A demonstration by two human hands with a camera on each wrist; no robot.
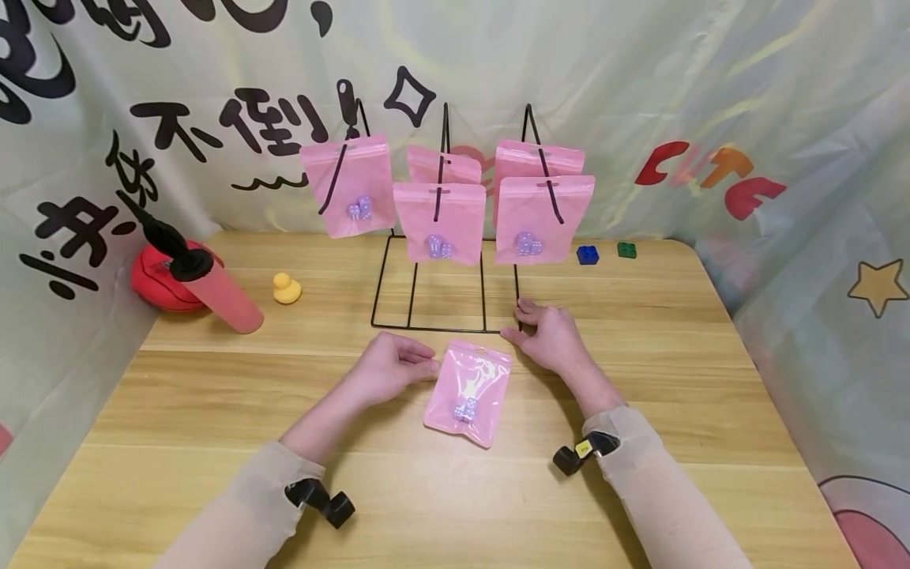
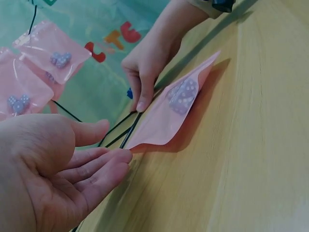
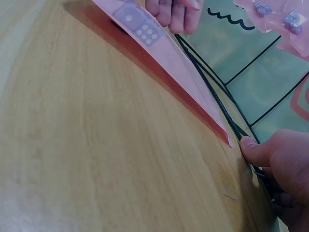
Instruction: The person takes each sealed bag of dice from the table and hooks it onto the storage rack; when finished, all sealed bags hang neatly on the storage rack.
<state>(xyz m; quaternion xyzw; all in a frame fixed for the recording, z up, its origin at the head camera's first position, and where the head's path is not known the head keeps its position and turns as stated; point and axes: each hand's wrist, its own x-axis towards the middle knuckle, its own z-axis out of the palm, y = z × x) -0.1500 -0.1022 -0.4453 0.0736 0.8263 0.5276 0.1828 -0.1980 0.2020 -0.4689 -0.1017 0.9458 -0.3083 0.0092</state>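
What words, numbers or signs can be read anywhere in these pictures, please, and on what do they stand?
"不倒" on the backdrop cloth, in black brush characters, followed by an exclamation mark.
"CUTE" on the same cloth, in red and orange letters at the right.
Other black characters at the left edge of the cloth: cut off, not readable.
Pips on the dice inside the pink bag on the table: one face shows six, the next one.
Yellow tag on the right wrist camera: too small to read.

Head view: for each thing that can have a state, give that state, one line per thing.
pink pouch on the table: lying flat, sealed, dice inside, not hung.
left hand: open, fingertips at the pouch's left edge.
right hand: fingers resting on the rack base, holding nothing.
wire rack: upright, pegs loaded.
hanging pouches: five, hung on the pegs.
red pump: lying on its side.
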